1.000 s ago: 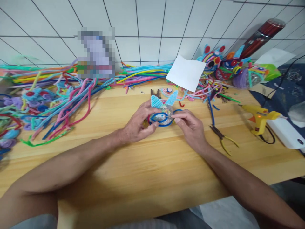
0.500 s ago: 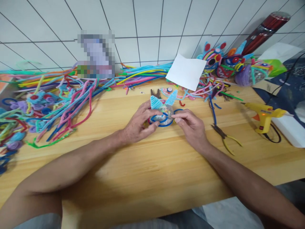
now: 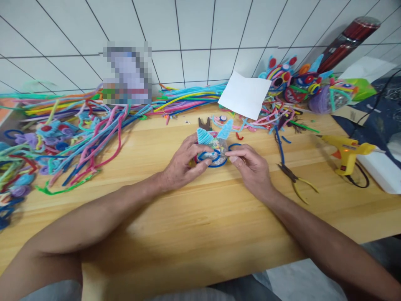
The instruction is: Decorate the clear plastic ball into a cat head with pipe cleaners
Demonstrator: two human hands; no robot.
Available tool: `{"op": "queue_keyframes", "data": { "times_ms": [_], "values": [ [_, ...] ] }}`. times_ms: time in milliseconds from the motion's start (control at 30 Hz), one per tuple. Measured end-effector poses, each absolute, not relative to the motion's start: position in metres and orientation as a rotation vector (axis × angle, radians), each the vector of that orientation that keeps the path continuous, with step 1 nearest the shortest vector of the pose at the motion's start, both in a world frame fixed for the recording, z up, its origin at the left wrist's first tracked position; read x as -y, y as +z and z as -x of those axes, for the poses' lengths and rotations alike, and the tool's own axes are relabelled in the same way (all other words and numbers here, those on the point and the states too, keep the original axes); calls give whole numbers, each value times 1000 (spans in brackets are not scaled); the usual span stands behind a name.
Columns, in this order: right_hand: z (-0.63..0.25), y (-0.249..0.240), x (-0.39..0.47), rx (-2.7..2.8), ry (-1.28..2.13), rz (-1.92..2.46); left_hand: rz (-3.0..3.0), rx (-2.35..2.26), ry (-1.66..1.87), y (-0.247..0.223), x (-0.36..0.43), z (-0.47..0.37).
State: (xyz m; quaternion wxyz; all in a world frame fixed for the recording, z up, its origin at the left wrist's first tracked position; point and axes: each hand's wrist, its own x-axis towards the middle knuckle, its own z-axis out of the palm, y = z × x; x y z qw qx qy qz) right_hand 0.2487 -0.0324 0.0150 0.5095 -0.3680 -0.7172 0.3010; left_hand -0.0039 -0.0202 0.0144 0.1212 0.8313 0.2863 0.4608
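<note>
Loop (image 3: 217, 157) by left hand (image 3: 184, 163) looks flatter than before

Nothing here gives up a readable word or number! Over on the glue gun (image 3: 347, 154), any lettering is far too small to make out. The tan card (image 3: 351, 113) on the right, too blurred to call. Pale marks on the dark blue sheet (image 3: 377, 127), unreadable as well. And the pixelated patch (image 3: 127, 77) by the wall, hiding whatever it might carry!
</note>
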Motion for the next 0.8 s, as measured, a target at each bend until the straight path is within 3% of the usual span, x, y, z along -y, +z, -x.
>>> {"op": "queue_keyframes", "data": {
  "times_ms": [800],
  "values": [
    [-249, 14, 33, 1754, 694, 879, -2481, -830, 1376, 14, 20, 3]
  ]
}}
